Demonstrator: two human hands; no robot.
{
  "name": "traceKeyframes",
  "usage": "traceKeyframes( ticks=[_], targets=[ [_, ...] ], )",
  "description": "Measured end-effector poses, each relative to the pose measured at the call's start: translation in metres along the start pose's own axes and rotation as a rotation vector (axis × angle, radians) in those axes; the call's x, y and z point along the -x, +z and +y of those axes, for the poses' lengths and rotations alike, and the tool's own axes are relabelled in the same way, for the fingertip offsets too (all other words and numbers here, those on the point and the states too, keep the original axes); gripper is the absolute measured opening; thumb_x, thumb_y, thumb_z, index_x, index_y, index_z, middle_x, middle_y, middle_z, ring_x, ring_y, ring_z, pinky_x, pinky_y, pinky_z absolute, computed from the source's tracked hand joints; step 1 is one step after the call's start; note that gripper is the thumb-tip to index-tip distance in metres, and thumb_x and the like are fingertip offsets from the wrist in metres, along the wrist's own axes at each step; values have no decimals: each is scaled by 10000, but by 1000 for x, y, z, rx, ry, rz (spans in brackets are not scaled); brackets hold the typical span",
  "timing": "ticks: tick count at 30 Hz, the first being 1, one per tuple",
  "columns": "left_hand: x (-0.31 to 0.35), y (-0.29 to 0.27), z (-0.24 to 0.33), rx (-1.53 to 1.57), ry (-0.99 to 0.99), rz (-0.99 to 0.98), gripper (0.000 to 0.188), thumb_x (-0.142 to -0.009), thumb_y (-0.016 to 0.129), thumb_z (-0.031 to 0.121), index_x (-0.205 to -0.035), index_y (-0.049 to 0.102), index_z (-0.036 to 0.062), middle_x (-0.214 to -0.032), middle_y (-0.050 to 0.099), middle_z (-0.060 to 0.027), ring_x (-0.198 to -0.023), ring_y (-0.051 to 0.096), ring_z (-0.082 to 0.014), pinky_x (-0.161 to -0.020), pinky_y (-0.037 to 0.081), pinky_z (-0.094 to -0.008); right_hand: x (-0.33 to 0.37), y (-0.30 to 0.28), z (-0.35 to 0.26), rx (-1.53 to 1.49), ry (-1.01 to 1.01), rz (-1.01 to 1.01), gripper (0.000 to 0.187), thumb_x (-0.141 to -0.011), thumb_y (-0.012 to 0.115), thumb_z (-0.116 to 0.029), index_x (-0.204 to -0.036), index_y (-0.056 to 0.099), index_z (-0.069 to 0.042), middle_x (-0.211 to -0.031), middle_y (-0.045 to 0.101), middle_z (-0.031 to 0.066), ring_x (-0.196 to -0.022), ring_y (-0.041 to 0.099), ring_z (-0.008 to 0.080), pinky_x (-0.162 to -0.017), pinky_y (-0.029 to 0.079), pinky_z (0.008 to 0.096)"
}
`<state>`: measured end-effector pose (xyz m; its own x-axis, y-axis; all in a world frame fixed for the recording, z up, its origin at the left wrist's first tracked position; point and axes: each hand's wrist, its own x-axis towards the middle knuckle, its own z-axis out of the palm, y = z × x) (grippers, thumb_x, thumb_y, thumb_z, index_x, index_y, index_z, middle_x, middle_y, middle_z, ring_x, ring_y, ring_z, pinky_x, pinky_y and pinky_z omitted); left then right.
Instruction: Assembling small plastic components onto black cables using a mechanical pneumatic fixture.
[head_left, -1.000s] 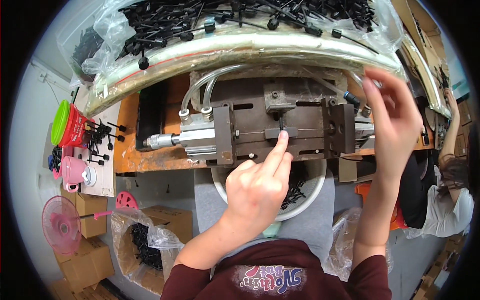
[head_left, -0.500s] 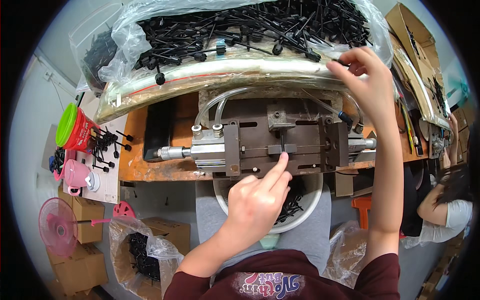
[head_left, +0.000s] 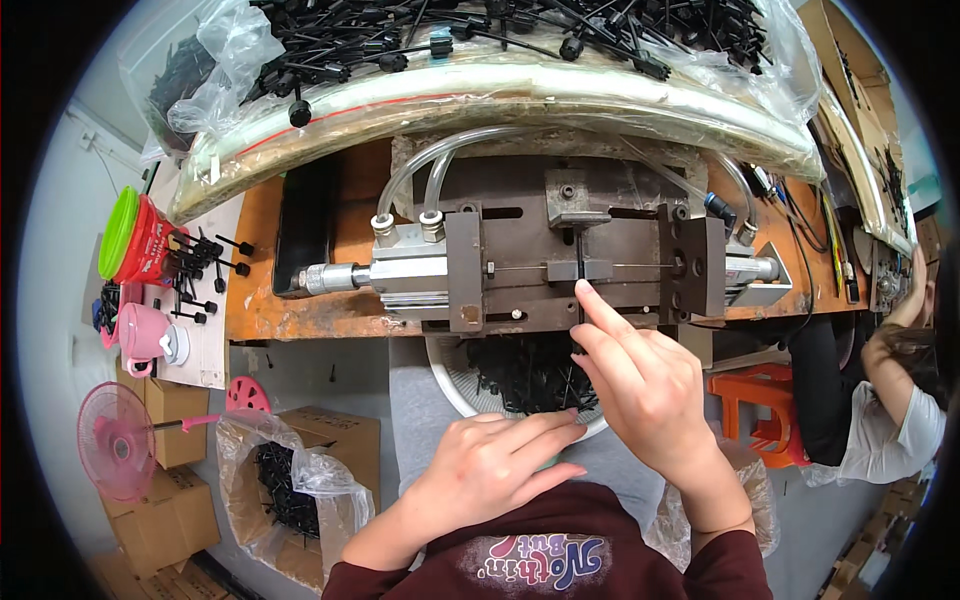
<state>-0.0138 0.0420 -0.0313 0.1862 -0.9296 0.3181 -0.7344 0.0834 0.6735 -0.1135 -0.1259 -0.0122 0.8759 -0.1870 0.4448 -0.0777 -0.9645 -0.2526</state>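
A slim black rod (head_left: 580, 252) stands lengthwise across the small grey block in the middle of a metal clamping fixture (head_left: 520, 300). My right hand (head_left: 645, 385) is at the fixture's front edge. One fingertip rests on the rod at the block, and the thumb and other fingers are bent together just below, around its near end, which they partly hide. My left hand (head_left: 500, 455) lies over the near rim of a white basket (head_left: 450, 385), fingers stretched out and nothing visible in them. Many black pieces (head_left: 520, 370) fill the basket on my lap.
Black rods with ribbed heads (head_left: 500, 30) are heaped on plastic wrap behind the fixture. Clear air hoses (head_left: 410, 180) arch over its back. To the left stand a red bucket (head_left: 150, 240) and a pink cup (head_left: 140, 330). Another person (head_left: 890, 390) works at the right.
My right hand has come down from the heap to the rod in the fixture. My left hand has drawn back from the rod to the basket. The view has shifted slightly.
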Motion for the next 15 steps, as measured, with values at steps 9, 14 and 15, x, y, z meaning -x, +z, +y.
traceKeyframes(
  ticks=[9,14,15],
  targets=[
    [0,9,-6,42,19,8,230,-795,745,224,-941,686,57,-973,704,-55,-729,690,-211,-627,550,-309,-12,-9,-4,70,72,-108,230,-710,745,-38,-913,637,-50,-1218,661,93,-568,591,177,-572,495,285],
    [2,10,-7,70,8,-1,199,-801,738,203,-928,688,58,-962,705,-50,-724,689,-209,-624,550,-306,-14,-13,-6,49,86,-133,233,-713,741,-34,-918,632,-48,-1211,659,121,-558,608,195,-548,494,299],
    [2,10,-8,75,11,6,195,-802,737,200,-926,688,58,-960,705,-49,-723,689,-209,-622,550,-305,-14,-14,-6,48,87,-139,234,-712,739,-31,-919,631,-47,-1208,659,127,-558,611,201,-544,494,300]
  ],
)
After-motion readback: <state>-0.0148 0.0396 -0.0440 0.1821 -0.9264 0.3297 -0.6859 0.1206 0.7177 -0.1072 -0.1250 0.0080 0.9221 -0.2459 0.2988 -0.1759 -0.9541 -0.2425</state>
